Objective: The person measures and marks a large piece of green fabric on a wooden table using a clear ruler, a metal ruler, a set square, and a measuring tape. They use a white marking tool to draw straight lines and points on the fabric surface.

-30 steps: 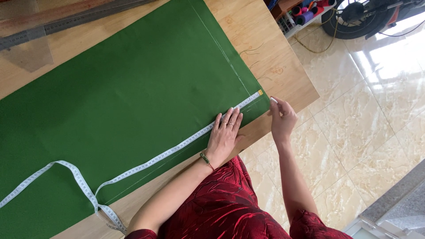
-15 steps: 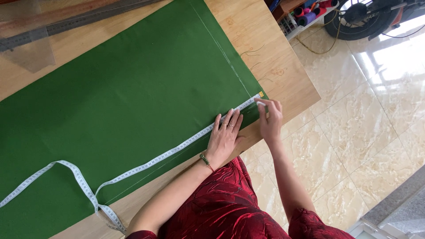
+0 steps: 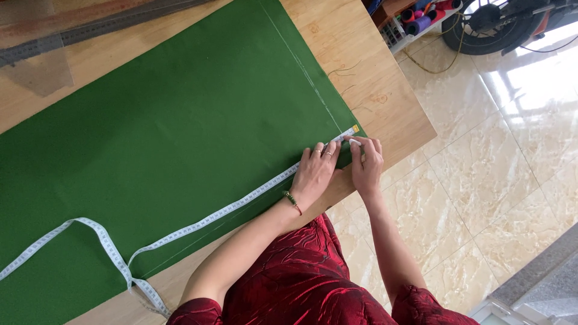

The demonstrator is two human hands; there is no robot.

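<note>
A green cloth (image 3: 180,138) lies spread over a wooden table (image 3: 361,78). A white measuring tape (image 3: 241,201) runs along the cloth's near edge, its yellow-tipped end at the cloth's right corner and its other part looped at the lower left. My left hand (image 3: 316,171), with rings and a beaded bracelet, rests flat on the tape close to that end. My right hand (image 3: 366,161) is beside it at the corner, fingers pinching a small white piece of chalk (image 3: 354,142) against the cloth by the tape's tip.
A long metal ruler (image 3: 102,27) and a clear plastic ruler (image 3: 36,72) lie at the table's far left. Off the table's right edge are a shelf with thread spools (image 3: 418,18), a vehicle wheel (image 3: 494,24) and shiny floor tiles (image 3: 494,180).
My right hand has moved left from the table's edge onto the cloth corner, bringing the chalk to the tape's end. My left hand has stayed on the tape.
</note>
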